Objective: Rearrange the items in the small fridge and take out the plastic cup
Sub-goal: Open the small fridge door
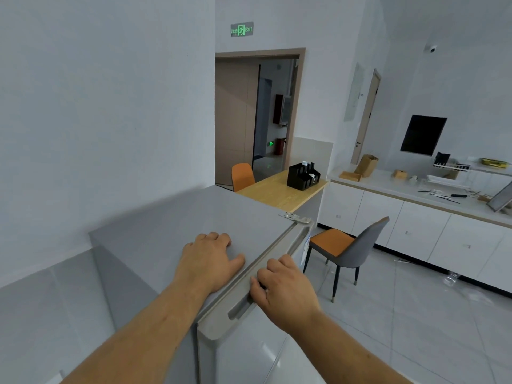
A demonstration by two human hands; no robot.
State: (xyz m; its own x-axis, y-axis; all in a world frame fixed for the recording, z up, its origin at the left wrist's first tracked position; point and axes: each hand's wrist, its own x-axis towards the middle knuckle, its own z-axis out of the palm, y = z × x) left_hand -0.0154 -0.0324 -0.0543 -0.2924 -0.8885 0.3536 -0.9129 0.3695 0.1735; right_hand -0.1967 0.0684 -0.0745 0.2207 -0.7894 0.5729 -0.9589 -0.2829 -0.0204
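Note:
The small grey fridge (171, 223) stands below me, seen from above, with its door closed. My left hand (209, 259) lies flat on the fridge top near the front edge, fingers together and holding nothing. My right hand (282, 289) is curled over the recessed handle (243, 306) along the top edge of the fridge door (249, 356), fingers hooked into the groove. The fridge's inside and the plastic cup are hidden.
A grey and orange chair (349, 250) stands on the tiled floor right of the fridge. Behind the fridge is a wooden table (274, 189) with a black organizer (303, 177). White cabinets with a cluttered counter (415, 195) run along the right wall.

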